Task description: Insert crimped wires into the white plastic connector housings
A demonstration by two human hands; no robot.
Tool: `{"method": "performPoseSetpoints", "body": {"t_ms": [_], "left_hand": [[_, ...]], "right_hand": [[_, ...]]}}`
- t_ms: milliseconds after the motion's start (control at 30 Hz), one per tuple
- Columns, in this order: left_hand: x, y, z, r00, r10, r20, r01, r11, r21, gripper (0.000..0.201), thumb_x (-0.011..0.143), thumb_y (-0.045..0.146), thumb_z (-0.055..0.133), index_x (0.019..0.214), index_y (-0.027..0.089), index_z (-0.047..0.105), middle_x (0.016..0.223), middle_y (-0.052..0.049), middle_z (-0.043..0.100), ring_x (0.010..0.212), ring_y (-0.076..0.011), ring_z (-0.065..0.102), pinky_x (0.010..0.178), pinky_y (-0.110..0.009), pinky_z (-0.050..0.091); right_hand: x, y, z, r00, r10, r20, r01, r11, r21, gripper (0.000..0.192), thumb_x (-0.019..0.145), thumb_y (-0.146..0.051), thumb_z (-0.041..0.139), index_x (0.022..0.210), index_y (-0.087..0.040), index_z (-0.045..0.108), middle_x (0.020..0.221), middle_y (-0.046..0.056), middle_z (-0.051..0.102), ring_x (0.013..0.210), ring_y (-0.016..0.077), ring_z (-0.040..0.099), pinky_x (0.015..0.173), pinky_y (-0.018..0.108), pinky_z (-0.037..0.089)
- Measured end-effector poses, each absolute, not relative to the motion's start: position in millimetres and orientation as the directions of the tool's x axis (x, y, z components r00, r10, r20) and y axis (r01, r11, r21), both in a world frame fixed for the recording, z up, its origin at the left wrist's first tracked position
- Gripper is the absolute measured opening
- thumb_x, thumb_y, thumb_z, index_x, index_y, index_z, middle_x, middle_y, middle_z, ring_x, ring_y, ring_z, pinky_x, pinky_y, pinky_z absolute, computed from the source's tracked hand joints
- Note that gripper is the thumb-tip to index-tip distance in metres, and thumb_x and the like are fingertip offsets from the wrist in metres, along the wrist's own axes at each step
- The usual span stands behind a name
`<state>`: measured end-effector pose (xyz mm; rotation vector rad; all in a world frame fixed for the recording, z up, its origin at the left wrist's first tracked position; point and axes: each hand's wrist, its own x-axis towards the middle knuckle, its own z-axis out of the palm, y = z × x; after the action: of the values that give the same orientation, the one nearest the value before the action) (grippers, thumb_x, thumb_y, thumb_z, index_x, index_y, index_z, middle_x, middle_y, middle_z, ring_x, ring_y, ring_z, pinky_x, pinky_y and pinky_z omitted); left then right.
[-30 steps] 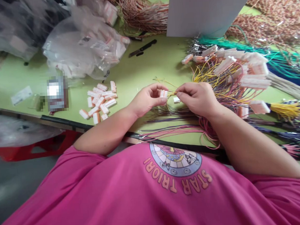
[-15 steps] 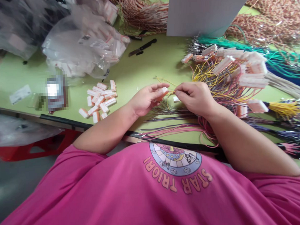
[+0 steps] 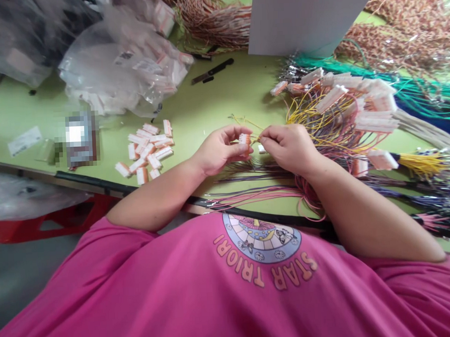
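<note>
Orange and white, 1 connector (image 3: 243, 139) sat in a close pinch of the left hand (image 3: 217, 151) above the table (image 3: 211, 107); just beside it, the right hand (image 3: 291, 146), drawn tight, held yellow wire (image 3: 256, 139).

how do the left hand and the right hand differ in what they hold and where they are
The left hand grips a white-and-orange connector; the right hand pinches what looks like yellow wire.
The left hand is nearer the loose connectors, the right hand nearer the wired connectors.
Both are bare.
</note>
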<state>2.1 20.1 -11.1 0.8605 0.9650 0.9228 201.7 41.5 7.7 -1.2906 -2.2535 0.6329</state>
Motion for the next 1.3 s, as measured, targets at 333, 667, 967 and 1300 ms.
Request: {"method": "performPoseSetpoints", "body": {"t_ms": [333, 667, 967, 1300], "left_hand": [[7.8, 17.8, -14.9, 0.214, 0.952, -0.218, -0.147, 0.252, 0.957, 0.039, 0.058, 0.016, 0.088, 0.094, 0.014, 0.073, 0.069, 0.002, 0.069, 0.060, -0.0097, 0.064, 0.063, -0.027, 0.057], [7.0, 23.8, -9.9, 0.209, 0.959, -0.192, -0.085, 0.214, 0.973, 0.030, 0.067, 0.015, 0.081, 0.096, 0.014, 0.071, 0.071, 0.001, 0.068, 0.062, -0.0106, 0.064, 0.065, -0.028, 0.057], [-5.6, 35.2, -6.7, 0.097, 0.981, -0.169, 0.110, 0.159, 0.981, 0.032, 0.079, 0.011, 0.068, 0.111, 0.014, 0.066, 0.086, -0.002, 0.068, 0.072, -0.0106, 0.066, 0.072, -0.028, 0.060], [-7.1, 33.8, -3.6, 0.092, 0.982, -0.165, 0.096, 0.156, 0.983, 0.033, 0.077, 0.007, 0.066, 0.110, 0.014, 0.065, 0.085, -0.001, 0.067, 0.067, -0.0081, 0.063, 0.068, -0.025, 0.059]], "right_hand": [[198.6, 41.3, 7.0, -0.505, 0.852, 0.136, 0.658, 0.482, -0.578, 0.031, 0.088, -0.030, 0.049, 0.088, -0.018, 0.078, 0.069, 0.004, 0.070, 0.064, 0.0160, 0.059, 0.066, 0.027, 0.038], [201.2, 43.6, 7.8, -0.510, 0.846, 0.153, 0.685, 0.507, -0.523, 0.031, 0.093, -0.031, 0.048, 0.095, -0.018, 0.076, 0.083, 0.007, 0.073, 0.075, 0.0197, 0.062, 0.072, 0.031, 0.041], [206.8, 34.9, 19.5, -0.799, 0.585, -0.142, 0.600, 0.792, -0.114, 0.027, 0.089, -0.018, 0.048, 0.081, -0.016, 0.075, 0.085, 0.010, 0.070, 0.079, 0.0227, 0.060, 0.071, 0.035, 0.036], [204.6, 29.9, 34.8, -0.676, 0.680, -0.286, 0.729, 0.673, -0.125, 0.027, 0.089, -0.025, 0.048, 0.100, -0.019, 0.072, 0.092, 0.007, 0.074, 0.079, 0.0203, 0.064, 0.064, 0.030, 0.032]]}}
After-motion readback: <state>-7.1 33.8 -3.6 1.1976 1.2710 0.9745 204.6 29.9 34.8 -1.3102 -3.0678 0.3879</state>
